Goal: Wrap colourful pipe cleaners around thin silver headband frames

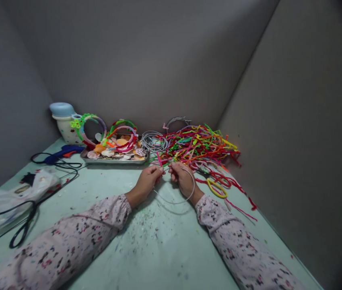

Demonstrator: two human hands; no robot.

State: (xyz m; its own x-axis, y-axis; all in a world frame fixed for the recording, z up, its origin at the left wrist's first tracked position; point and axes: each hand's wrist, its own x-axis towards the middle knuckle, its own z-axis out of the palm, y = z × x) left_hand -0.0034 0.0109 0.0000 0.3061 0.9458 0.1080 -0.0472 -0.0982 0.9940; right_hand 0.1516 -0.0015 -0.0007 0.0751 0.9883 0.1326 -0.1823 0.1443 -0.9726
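A thin grey-white wire ring hangs between my two hands over the table. My left hand pinches the ring's upper left part together with a short pink pipe cleaner, which sticks up from the fingertips. On the opposite side, my right hand has its fingers closed at the top of the ring, and the loop bows round in front of that wrist. The two sets of fingertips are close together but apart. Exactly what lies within the right fingers is partly hidden.
A metal tray holds shells and pipe-cleaner-wrapped rings. Behind my hands are a wire coil and a heap of coloured pipe cleaners. Yellow-handled scissors lie right. Left are a blue glue gun, a cup and a plastic bag.
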